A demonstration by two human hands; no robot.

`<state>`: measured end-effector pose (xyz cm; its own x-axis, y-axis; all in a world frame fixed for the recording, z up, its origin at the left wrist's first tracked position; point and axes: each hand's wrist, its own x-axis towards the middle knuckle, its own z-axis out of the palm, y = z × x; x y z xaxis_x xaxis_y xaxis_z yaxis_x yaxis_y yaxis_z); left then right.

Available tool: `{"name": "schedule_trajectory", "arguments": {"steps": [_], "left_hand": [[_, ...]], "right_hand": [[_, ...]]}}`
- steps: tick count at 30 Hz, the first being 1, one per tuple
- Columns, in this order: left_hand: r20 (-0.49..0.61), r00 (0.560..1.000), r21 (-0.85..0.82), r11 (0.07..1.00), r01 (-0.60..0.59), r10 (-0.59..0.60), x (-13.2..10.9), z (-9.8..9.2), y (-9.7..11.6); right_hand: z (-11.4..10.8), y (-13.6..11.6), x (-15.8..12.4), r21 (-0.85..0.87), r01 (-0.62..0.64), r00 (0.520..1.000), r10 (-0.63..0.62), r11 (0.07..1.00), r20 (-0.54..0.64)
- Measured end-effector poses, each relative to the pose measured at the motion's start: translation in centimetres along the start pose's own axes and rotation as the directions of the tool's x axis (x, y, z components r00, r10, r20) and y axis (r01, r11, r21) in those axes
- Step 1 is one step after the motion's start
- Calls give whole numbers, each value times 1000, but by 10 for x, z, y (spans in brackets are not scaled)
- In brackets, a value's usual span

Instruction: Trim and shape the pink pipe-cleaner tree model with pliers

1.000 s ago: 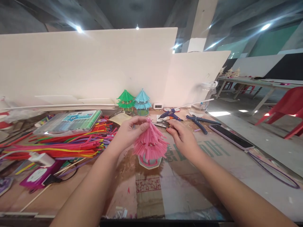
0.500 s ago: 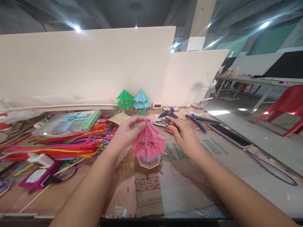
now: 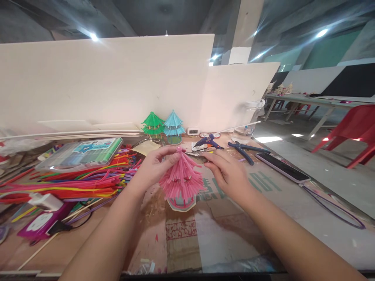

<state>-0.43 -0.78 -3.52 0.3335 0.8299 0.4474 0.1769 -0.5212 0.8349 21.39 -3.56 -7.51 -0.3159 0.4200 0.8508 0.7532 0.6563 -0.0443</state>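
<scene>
A small pink two-tiered pavilion [image 3: 181,179], built from fuzzy craft stems, stands on a pale polygonal base in front of me. My left hand [image 3: 159,166] pinches the tip of its roof between thumb and fingers. Just right of the pavilion is my right hand [image 3: 227,171], its fingers curled beside small metal tools that lie partly behind it. What those fingers close on, if anything, is hidden. A blue glue gun [image 3: 209,141] rests beyond the right hand, with dark-handled pliers [image 3: 244,150] to its right.
Green [image 3: 152,124] and light blue [image 3: 173,124] pavilions stand at the back beside a small digital display [image 3: 193,131]. Bundled craft stems [image 3: 96,185], a marker case [image 3: 84,152] and a purple power block [image 3: 43,222] fill the left. A phone [image 3: 283,168] and water jug [image 3: 249,121] are right.
My right hand has shifted slightly left toward the pavilion, its fingers more curled; the red handle near them is now out of sight. The left hand keeps its pinch, and the pavilion leans slightly.
</scene>
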Motion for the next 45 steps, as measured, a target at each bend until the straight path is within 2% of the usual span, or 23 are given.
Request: {"name": "schedule_trajectory", "arguments": {"steps": [4, 9, 16, 21, 29, 36, 45], "left_hand": [[-120, 992, 16, 999, -40, 42, 0, 5, -1], [-210, 970, 110, 988, -104, 125, 0, 7, -3], [-202, 974, 117, 990, -80, 102, 0, 7, -3], [-199, 973, 151, 985, -85, 114, 0, 7, -4], [-196, 973, 170, 981, -89, 123, 0, 7, -3], [-192, 976, 147, 986, -76, 104, 0, 8, -3], [-198, 970, 177, 978, -107, 142, 1, 8, -1]], "right_hand": [[-10, -9, 3, -91, 125, 992, -124, 988, 17], [-6, -12, 4, -199, 139, 990, -128, 970, 67], [1, -10, 2, -190, 106, 991, -87, 976, 105], [2, -12, 1, -188, 90, 993, -73, 978, 95], [2, -12, 1, -185, 76, 988, -49, 980, 146], [2, -13, 0, -173, 81, 988, -56, 982, 146], [0, -12, 1, -204, 91, 991, -69, 975, 113]]}}
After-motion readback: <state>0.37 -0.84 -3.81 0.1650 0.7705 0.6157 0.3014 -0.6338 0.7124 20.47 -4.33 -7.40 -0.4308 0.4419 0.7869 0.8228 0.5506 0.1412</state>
